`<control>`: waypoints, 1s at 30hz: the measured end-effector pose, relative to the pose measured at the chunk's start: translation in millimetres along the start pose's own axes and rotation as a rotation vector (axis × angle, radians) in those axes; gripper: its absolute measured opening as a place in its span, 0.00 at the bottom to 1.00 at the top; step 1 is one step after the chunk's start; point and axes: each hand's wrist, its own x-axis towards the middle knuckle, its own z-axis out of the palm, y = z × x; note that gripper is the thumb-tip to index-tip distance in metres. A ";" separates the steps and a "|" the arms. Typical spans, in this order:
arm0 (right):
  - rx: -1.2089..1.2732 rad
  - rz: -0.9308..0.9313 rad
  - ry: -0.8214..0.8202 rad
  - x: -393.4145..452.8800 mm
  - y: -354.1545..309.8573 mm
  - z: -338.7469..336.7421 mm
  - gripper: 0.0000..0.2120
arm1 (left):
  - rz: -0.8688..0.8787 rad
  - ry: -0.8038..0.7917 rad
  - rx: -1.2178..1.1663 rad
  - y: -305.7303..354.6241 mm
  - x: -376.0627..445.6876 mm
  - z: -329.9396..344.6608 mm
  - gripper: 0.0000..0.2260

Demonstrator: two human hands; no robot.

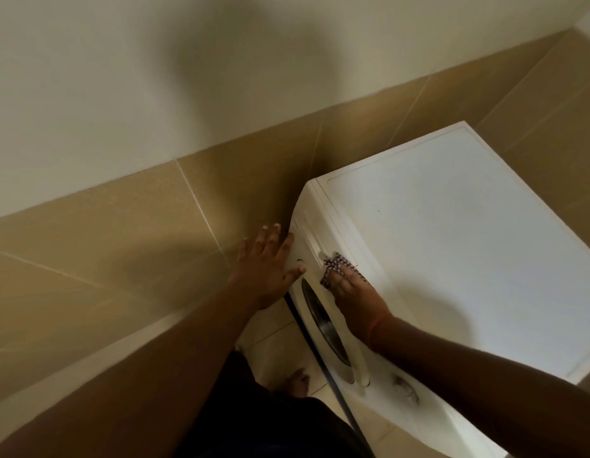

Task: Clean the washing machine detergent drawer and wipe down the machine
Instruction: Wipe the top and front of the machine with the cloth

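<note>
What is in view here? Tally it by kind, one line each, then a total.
Washers: 1, white
Cloths: 1, checked, under the right hand
Hands: 2, left, right
Feet: 1, bare, on the floor
Hoses: 1, dark, beside the washer's front
Total: 6

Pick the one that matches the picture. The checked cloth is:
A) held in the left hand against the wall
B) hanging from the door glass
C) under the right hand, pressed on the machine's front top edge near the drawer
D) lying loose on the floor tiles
C: the checked cloth sits under the fingers of the right hand at the front top edge of the washing machine, while the left hand lies flat on the machine's corner with no cloth.
</note>
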 end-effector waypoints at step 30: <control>0.503 0.225 -0.046 -83.5 -29.8 3.8 0.34 | 0.345 -0.096 0.032 -5.3 40.0 -21.7 0.33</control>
